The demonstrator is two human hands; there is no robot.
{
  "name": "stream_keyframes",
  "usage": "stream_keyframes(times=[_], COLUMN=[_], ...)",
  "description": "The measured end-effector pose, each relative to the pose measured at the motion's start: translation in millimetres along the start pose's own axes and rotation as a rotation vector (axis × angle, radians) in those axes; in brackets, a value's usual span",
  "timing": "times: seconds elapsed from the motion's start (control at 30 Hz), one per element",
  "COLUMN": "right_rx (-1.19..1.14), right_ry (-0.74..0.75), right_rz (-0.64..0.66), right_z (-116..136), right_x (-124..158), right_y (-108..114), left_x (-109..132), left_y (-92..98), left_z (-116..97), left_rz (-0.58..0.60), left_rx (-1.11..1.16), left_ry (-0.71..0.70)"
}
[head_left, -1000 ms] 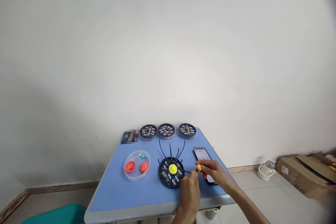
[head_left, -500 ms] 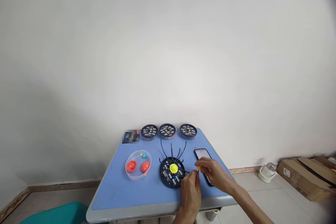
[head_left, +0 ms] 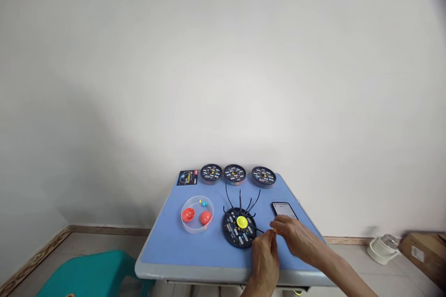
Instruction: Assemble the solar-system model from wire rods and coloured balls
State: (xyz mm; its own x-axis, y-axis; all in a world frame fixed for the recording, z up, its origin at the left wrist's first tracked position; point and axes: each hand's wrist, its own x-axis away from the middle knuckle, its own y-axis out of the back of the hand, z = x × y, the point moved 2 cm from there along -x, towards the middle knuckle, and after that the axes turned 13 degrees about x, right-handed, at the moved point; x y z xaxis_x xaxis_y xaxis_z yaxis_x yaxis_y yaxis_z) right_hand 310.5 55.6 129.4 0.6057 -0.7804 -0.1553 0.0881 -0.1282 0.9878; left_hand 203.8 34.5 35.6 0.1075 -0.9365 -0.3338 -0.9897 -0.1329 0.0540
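Note:
A round black base [head_left: 232,236] printed with labels stands on the blue table, with a yellow dome [head_left: 241,222] at its middle. Several thin black rods [head_left: 240,199] reach out from it, most of them curving upward. My left hand [head_left: 265,255] is closed on the outer end of a rod [head_left: 258,229] at the base's right side. Touching it, my right hand [head_left: 296,236] pinches a small orange-yellow ball [head_left: 275,230] at that rod's end. Fingers cover most of the ball, so whether it sits on the rod is hidden.
A clear round tub [head_left: 188,229] at the left holds a red half shell [head_left: 188,214], a red ball [head_left: 205,217] and small beads. Three black-lidded tubs [head_left: 264,176] and a printed card [head_left: 187,177] line the back. A phone [head_left: 284,209] lies behind my right hand.
The view has turned left, so the table appears further right. My right hand has drawn closer to my left, bringing the orange-yellow ball to the rod's end.

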Motion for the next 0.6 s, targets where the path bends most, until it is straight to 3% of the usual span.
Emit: stream_keyframes(times=[0.33,0.6], right_rx=[0.128,0.116], right_ry=[-0.075,-0.102], right_rz=[0.101,0.075], right_z=[8.0,8.6], right_x=[-6.3,-3.8], right_y=[0.0,-0.7], left_x=[-0.7,0.4], left_y=[2.0,5.7], left_z=[-1.3,-5.6], left_rz=[0.052,0.072], left_rx=[-0.067,-0.09], left_ry=[-0.034,-0.03])
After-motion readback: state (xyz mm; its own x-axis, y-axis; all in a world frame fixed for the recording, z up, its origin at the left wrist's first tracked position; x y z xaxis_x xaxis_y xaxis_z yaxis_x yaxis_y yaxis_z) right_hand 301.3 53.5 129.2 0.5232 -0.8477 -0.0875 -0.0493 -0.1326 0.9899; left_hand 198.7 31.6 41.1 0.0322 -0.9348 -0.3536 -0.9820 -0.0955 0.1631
